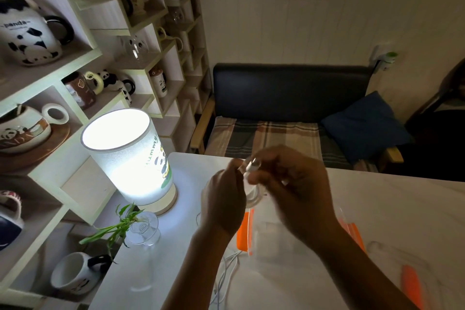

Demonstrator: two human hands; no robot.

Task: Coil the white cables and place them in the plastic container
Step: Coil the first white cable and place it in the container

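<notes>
**Cable held in both hands above the container**

Both hands are raised above the white table (402, 204) at the centre of the frame. The left hand (222, 202) pinches one side of a white cable (251, 190); the right hand (294, 189) grips the other side, with the cable's connector end protruding between thumb and forefinger near the top of the grasp. A loop of the cable hangs in the gap between the two hands. Both grips are closed on the cable.

The plastic container (271, 234) sits on the table directly below the hands. It is transparent, with orange latches on its left and right sides. Its contents cannot be determined through the motion blur.

A second run of white cable, the loose strands (226, 274), lies on the table at lower centre, beside the left forearm.

A lit table lamp (130, 156) stands at left centre, with a small glass vase (146, 230) of green shoots just in front of it.
</notes>
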